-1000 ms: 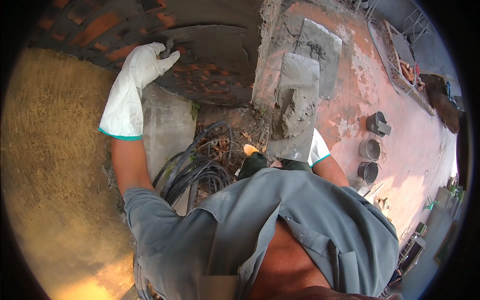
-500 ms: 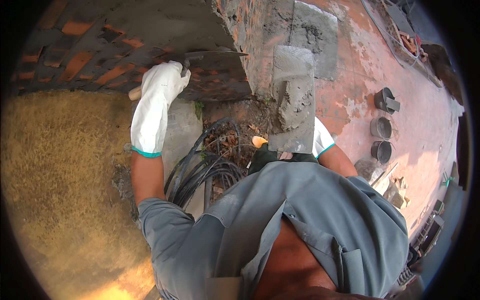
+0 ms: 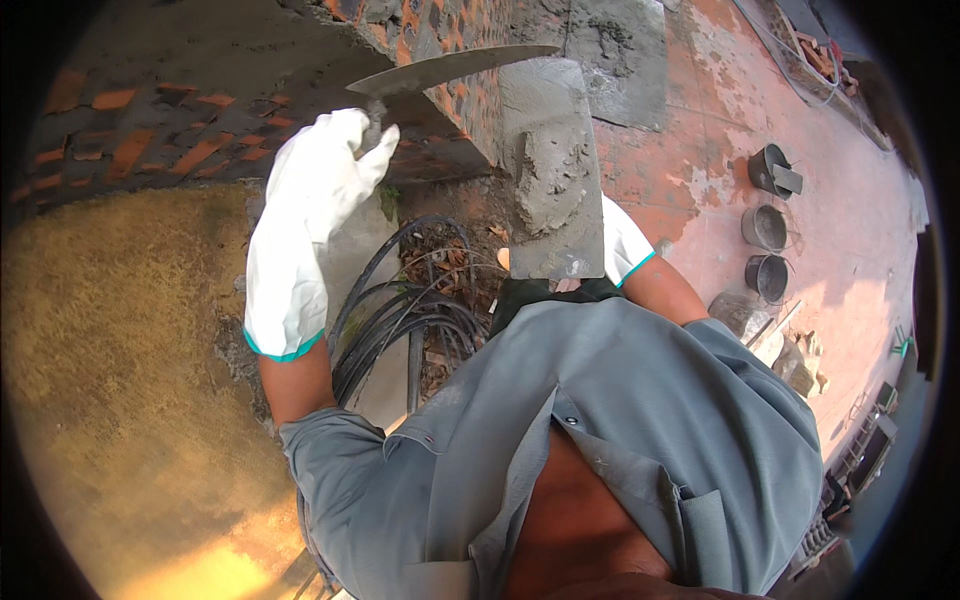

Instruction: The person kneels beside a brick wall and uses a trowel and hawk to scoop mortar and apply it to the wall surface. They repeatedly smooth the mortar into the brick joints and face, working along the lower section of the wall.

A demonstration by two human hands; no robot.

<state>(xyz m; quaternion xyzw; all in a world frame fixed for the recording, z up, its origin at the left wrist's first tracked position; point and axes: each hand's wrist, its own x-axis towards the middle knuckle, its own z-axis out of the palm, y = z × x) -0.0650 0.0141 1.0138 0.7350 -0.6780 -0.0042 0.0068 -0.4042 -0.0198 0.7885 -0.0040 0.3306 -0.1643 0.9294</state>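
My left hand (image 3: 325, 165), in a white glove with a teal cuff, is closed around the handle of a trowel (image 3: 455, 70). The long metal blade stands out to the right, beside the corner of a brick wall (image 3: 130, 110) partly coated in grey mortar. On my right, a rectangular hawk (image 3: 558, 262) is held out in front of my body, with a thick heap of wet mortar (image 3: 555, 195) on it. My right hand (image 3: 624, 240), gloved the same way, supports it from below; its fingers are hidden under the board.
Coiled black hoses (image 3: 405, 330) lie near my feet among dry leaves. A mortar-smeared board (image 3: 625, 60) rests on the reddish floor beyond the hawk. Three dark buckets (image 3: 765, 229) stand in a row at the right. A yellowish surface (image 3: 120, 380) spreads along my left.
My left hand has drawn back from the wall, and the trowel blade now shows broader and higher. The hawk has shifted slightly left and away from my body.
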